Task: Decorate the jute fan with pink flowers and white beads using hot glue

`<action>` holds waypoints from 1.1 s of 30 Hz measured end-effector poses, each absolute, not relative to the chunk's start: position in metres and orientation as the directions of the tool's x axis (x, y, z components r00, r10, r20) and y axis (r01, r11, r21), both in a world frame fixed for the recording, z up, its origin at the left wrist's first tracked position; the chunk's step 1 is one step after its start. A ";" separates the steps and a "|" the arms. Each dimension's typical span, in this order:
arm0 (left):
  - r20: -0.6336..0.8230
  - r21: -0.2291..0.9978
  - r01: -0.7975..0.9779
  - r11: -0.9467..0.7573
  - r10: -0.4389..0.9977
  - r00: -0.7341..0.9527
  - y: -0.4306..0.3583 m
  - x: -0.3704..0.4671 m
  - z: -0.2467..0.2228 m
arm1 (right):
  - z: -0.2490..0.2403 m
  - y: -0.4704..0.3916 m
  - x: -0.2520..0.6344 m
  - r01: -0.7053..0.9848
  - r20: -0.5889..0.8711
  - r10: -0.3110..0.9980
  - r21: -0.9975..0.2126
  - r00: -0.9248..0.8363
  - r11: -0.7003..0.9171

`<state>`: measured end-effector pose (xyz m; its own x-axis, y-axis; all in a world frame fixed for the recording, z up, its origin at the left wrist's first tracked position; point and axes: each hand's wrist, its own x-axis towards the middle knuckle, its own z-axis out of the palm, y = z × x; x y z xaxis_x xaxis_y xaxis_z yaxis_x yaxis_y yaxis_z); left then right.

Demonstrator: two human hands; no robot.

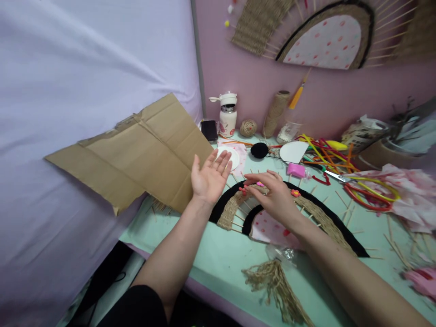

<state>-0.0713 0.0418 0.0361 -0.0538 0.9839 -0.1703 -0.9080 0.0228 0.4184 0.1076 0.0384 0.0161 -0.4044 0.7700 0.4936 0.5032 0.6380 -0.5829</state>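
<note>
The light is soft and of middle strength, brightest on the pale cloth (pixel 95 50) in the upper left of the frame, while the space under the table (pixel 211 263) at the bottom left becomes nearly black. Small glints lie on the clear plastic (pixel 288 255) below the centre. The left hand (pixel 209 179) and right hand (pixel 274 197) are only slightly soft, but toward the right edge the crumpled paper (pixel 413 195) and pink object (pixel 422 279) blur, and the lower right corner looks stretched.
</note>
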 end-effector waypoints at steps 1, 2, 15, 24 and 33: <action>-0.174 0.420 -0.908 -0.004 0.981 -0.085 0.043 -0.074 0.037 | 0.013 0.041 0.108 0.510 0.478 0.780 -0.590 -0.405 0.626; -0.183 0.419 -0.908 -0.006 0.979 -0.091 0.044 -0.076 0.038 | 0.010 0.043 0.107 0.517 0.466 0.782 -0.586 -0.415 0.624; -0.226 0.327 -0.939 0.102 0.974 0.027 0.041 -0.073 0.034 | -0.019 0.052 0.102 0.560 0.428 0.689 -0.400 -0.585 0.725; -0.246 0.316 -0.940 0.131 0.968 0.052 0.041 -0.072 0.034 | -0.020 0.051 0.100 0.582 0.407 0.667 -0.327 -0.624 0.744; -0.270 0.377 -0.917 0.131 0.963 0.026 0.041 -0.072 0.034 | -0.015 0.049 0.099 0.614 0.406 0.683 -0.306 -0.607 0.728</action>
<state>-0.0723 0.0409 0.0337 0.0261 0.9625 -0.2699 -0.9169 0.1306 0.3772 0.0992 0.0495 -0.0154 -0.6071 0.6830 0.4061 0.6141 0.7276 -0.3058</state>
